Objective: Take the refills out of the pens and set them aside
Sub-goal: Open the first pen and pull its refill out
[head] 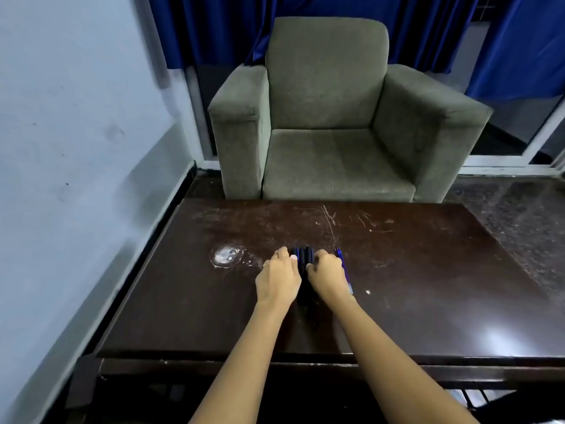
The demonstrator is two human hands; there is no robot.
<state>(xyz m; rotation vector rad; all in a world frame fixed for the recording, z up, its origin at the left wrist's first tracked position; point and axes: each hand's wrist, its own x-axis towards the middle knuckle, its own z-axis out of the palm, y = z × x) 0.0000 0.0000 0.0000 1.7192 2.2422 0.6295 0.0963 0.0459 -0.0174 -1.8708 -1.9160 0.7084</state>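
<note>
Grey-green fabric covers the broad square-armed armchair point(330, 117) facing me, with deep blue curtains point(214, 26) hanging behind it and a pale painted wall point(76, 117) running down my left side. Nearer to me is the dark brown wooden worktop point(428, 286), scratched along its far edge and marked by a whitish ring-shaped stain point(224, 255) to the left of my hands.

Both of my forearms reach out over the near edge and meet around the middle of the worktop. My left hand point(278, 278) lies knuckles up, its thumb tip against the left side of a bundle of dark plastic pens point(302, 255); its other fingers curl downwards, and I cannot tell whether they grasp anything. My right hand point(328, 275) has its fingers curled over the bundle's right side, grasping it. The bundle lies on the worktop between my two hands, pointing away from me. One shiny blue pen point(339, 254) lies just beside my right hand on its outer side, mostly hidden by it.
</note>
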